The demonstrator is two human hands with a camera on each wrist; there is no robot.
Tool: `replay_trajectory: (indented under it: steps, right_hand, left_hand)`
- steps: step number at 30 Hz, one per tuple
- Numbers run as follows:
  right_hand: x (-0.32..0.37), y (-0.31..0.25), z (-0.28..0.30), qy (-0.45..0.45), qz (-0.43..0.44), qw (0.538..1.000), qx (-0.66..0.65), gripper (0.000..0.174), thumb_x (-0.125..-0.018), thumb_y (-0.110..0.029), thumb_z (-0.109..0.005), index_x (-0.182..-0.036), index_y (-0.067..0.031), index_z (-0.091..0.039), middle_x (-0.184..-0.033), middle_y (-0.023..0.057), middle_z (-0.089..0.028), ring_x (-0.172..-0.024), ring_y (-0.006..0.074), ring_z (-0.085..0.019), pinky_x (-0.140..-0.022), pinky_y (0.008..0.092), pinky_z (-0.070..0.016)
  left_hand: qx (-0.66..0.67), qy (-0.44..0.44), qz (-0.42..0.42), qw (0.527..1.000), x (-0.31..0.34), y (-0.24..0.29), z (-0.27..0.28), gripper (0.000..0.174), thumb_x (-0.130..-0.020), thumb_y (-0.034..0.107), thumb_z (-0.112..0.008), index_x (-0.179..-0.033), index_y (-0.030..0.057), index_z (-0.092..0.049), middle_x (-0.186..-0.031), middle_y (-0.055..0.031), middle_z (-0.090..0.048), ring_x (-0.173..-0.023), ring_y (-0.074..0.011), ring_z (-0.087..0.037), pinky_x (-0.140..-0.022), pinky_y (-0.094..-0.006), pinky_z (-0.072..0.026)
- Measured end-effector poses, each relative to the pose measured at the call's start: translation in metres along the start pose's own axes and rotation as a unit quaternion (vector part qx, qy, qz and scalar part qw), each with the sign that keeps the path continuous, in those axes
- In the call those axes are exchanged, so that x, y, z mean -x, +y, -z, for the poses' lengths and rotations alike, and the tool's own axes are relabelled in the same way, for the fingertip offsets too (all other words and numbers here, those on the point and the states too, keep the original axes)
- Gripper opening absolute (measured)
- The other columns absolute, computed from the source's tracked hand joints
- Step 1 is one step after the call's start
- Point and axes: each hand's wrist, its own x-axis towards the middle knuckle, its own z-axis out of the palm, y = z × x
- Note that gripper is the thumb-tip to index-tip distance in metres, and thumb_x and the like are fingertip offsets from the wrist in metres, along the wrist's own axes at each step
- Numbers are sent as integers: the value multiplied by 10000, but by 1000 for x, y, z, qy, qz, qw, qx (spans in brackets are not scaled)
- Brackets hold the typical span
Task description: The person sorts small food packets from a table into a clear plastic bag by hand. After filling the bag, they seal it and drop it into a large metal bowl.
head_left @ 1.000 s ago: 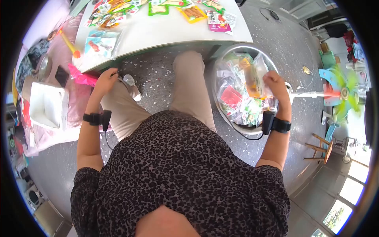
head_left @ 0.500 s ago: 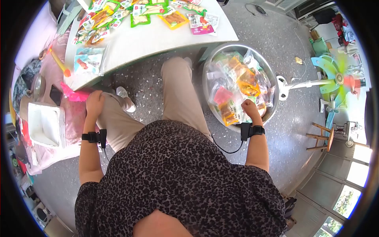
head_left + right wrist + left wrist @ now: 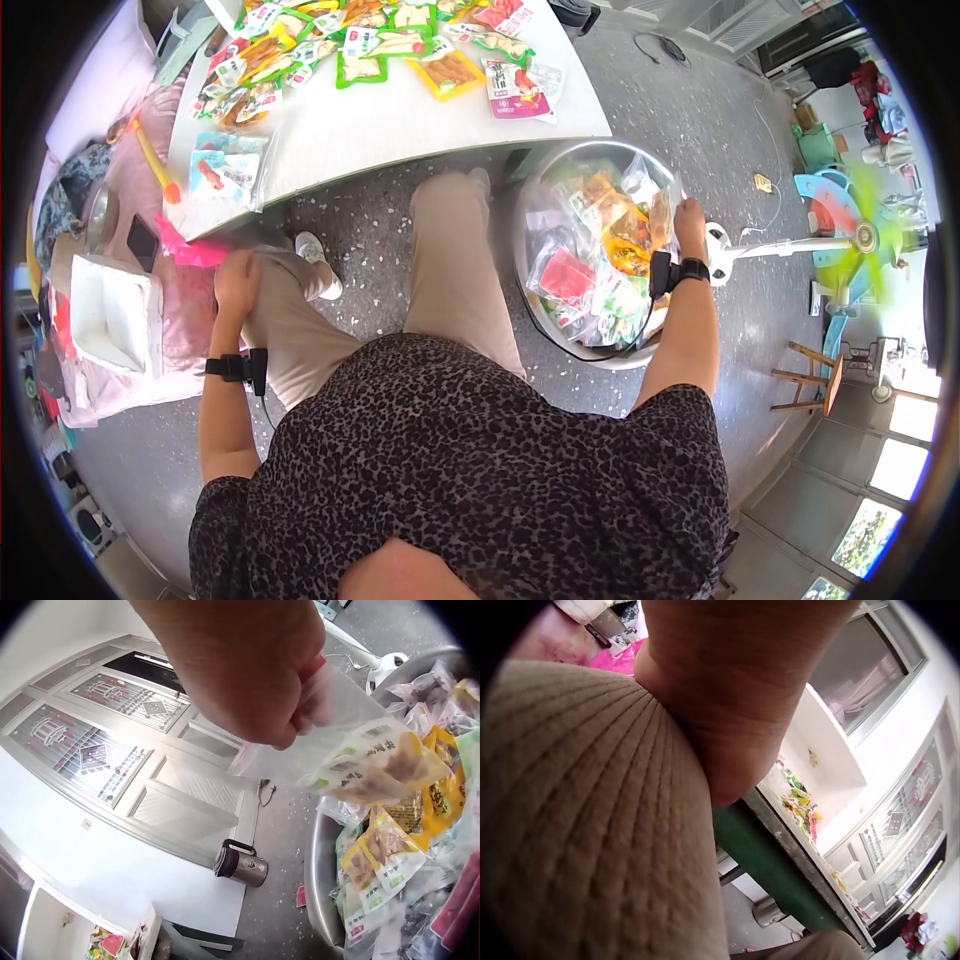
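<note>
Left hand (image 3: 237,284) resting at 10 o'clock on the beige-trousered knee (image 3: 600,802), fingers looking relaxed, holding nothing visible. At 1–2 o'clock, right hand (image 3: 690,226) fingers closing tight on the end of a clear plastic bag (image 3: 375,761) of food packs, hanging over the round silver metal basin (image 3: 322,885). Basin looking well filled; flat green- and yellow-edged packets (image 3: 446,76) lying at 11–12 on the white counter (image 3: 350,130). Probably partway; can't tell what's remaining. Versus earlier: right hand shifting from basin's near side to right rim; counter packets looking unchanged.
</note>
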Motion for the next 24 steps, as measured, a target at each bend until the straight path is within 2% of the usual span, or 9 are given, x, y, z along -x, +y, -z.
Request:
replay_trajectory:
  steps: [4,5,9,11,15,18,19,21,24]
  right_hand:
    - [14,-55,-45,-83,-21,996,-37,215,-774,-197,-386,-839,-24,-496,-835,245,-549,-822,383,-528,-703,452,-416]
    - [8,-34,-105,-83,156,982,63,233,-783,-193,-365,-872,-24,-499,-836,243,-550,-816,384,-530,-708,458,-413]
    - [69,-89,-194,-99,211,971,-53,159,-697,-90,-430,-661,-13,-564,-730,174,-556,-698,294,-542,-645,373,-438]
    - [84,-108,-212,-203,151,965,-74,212,-738,-160,-418,-842,-39,-558,-832,216,-566,-818,366,-535,-748,413,-414]
    - [96,-143,-176,-172,215,947,-164,184,-730,-151,-463,-825,-29,-563,-809,202,-571,-801,350,-543,-719,390,-427]
    - [99,-187,-103,-161,136,917,-338,147,-716,-120,-479,-795,-19,-551,-759,159,-553,-732,298,-535,-670,340,-419]
    - [100,-197,-96,-80,178,915,-354,129,-713,-90,-501,-799,-5,-544,-677,93,-554,-614,162,-528,-556,273,-427]
    - [105,-229,-62,-122,151,885,-424,123,-732,-94,-497,-804,-12,-552,-688,52,-549,-643,103,-517,-539,216,-407]
    - [126,-275,-37,-61,214,875,-429,182,-752,-103,-517,-886,20,-521,-817,96,-543,-717,154,-512,-657,255,-417]
  left_hand:
    - [1,1,13,1000,0,2,2,272,-725,228,-495,-925,51,-545,-929,-125,-555,-892,-294,-500,-780,-392,-378]
    - [7,4,15,1000,0,3,3,272,-723,226,-497,-923,48,-546,-928,-128,-555,-889,-297,-502,-779,-390,-381]
    - [11,15,12,1000,2,4,5,261,-715,206,-507,-906,35,-556,-911,-136,-560,-871,-307,-509,-768,-389,-391]
    - [23,25,8,999,2,6,8,255,-711,197,-510,-898,32,-562,-900,-139,-564,-862,-311,-512,-763,-391,-395]
    - [27,44,5,999,5,11,13,227,-701,186,-519,-864,36,-564,-854,-133,-568,-828,-300,-523,-731,-385,-408]
    - [29,81,2,996,8,4,9,196,-686,183,-528,-834,60,-565,-815,-118,-567,-773,-290,-531,-684,-388,-417]
    - [30,79,12,996,9,2,8,188,-677,186,-526,-812,61,-563,-813,-110,-569,-768,-287,-533,-680,-385,-419]
    - [22,78,15,997,13,7,17,173,-658,184,-512,-758,50,-555,-819,-110,-571,-791,-279,-538,-692,-374,-424]
    - [25,42,39,998,15,-5,11,235,-670,201,-492,-837,53,-568,-878,-107,-569,-877,-265,-519,-772,-378,-397]
